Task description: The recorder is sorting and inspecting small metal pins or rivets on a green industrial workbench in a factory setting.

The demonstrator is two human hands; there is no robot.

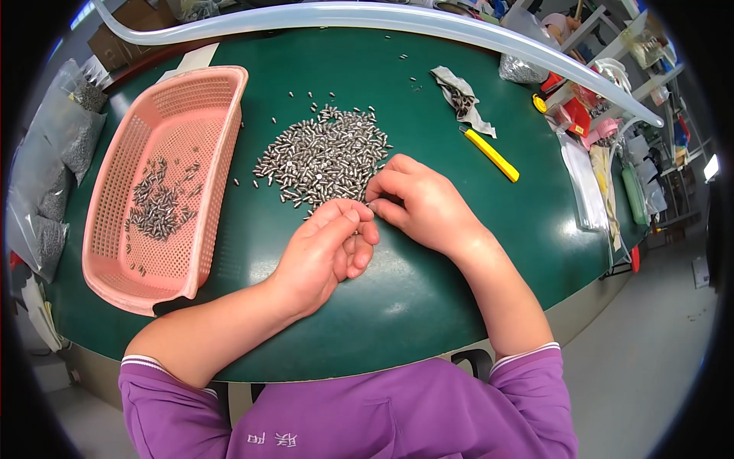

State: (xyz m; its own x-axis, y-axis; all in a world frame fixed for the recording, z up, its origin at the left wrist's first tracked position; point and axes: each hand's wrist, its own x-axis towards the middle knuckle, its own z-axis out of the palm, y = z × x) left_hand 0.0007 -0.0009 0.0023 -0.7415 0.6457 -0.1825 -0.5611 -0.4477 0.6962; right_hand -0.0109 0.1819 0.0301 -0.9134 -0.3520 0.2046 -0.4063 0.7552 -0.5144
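A heap of small silvery metal parts (325,157), short and rounded like pins, lies on the green table. At its near edge my two hands almost meet. My left hand (330,246) is turned palm up, with thumb and forefinger pinched and the other fingers curled; what it holds, if anything, is hidden. My right hand (422,200) pinches at what looks like one small metal part (369,204) between thumb and forefinger, close to the left fingertips. To the left, a pink plastic basket (222,164) contains more such parts (159,210).
On the right lie a yellow utility knife (491,155) and a crumpled cloth (466,103). Bags of metal parts (80,145) line the left edge. A thick translucent tube (367,15) arches across the far side. Plastic sheets (582,180) hang at the right edge.
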